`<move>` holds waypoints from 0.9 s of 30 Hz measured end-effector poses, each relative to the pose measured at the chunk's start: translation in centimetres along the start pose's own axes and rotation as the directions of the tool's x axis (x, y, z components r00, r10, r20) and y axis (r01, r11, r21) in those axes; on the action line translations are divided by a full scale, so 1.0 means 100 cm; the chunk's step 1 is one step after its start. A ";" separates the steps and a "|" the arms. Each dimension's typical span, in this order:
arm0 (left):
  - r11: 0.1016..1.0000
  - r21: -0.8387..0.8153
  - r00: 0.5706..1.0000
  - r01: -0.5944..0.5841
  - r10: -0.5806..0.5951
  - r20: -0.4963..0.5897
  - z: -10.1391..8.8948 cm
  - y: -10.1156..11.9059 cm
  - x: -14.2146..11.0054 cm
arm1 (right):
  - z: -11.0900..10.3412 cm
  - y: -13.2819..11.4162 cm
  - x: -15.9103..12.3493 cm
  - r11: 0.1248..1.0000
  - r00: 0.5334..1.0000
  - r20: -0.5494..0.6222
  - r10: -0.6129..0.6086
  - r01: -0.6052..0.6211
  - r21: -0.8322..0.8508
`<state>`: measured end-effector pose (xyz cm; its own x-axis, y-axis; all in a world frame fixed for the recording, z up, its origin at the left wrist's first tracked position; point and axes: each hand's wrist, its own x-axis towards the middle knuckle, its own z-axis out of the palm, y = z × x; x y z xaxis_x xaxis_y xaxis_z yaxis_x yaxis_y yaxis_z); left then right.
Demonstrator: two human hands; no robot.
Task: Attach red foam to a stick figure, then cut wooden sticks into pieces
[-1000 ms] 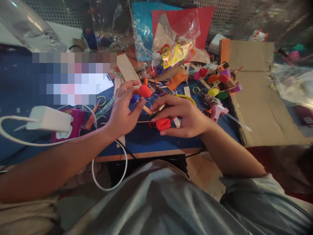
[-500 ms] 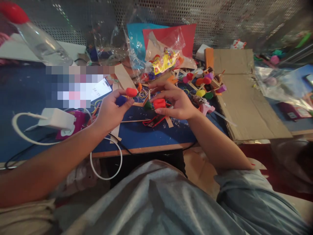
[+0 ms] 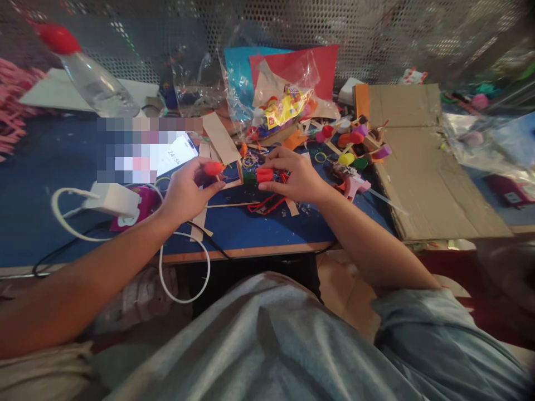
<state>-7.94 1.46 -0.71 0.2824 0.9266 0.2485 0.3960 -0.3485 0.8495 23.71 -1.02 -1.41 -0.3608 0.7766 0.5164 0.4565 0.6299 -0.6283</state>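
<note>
A rounded orange-red lump [image 3: 213, 169], which looks like modelling clay, is held between the thumb and fingers of my left hand [image 3: 189, 189]. In my right hand [image 3: 295, 175] the fingertips pinch a second red clay lump [image 3: 264, 175]. The two hands are apart. Between them a small wooden-stick piece [image 3: 234, 181] shows, partly behind the left fingers. Dark green stuff lies just left of the right hand's lump. Under the right hand rests a red-and-black tool [image 3: 267, 205], its kind unclear.
Right of my hands are a pink glue gun [image 3: 355, 185], a stick structure with coloured lumps [image 3: 355, 136] and a cardboard sheet [image 3: 422, 172]. A plastic bag [image 3: 288, 108] lies behind. Leftward are a phone [image 3: 178, 153], white charger [image 3: 112, 199], looped cable and bottle [image 3: 100, 83].
The view has shifted slightly, moving most things rightward. Both hands have moved a little left within the view, each still holding its red lump.
</note>
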 end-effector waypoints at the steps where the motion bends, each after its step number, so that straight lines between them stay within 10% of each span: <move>1: 1.000 -0.029 1.000 0.001 -0.002 -0.006 0.001 -0.001 0.000 | 0.001 0.000 0.000 1.000 1.000 0.007 -0.004 0.004 0.000; 27: 0.906 0.284 0.947 -0.314 0.279 0.159 -0.007 0.023 -0.012 | 0.004 -0.012 -0.004 0.993 0.999 0.049 -0.019 0.014 0.117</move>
<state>-7.99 -0.35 1.30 0.5166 0.7581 0.3980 0.5180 -0.6469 0.5596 22.95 -2.13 -1.09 -0.4087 0.7638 0.4996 0.3530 0.6371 -0.6852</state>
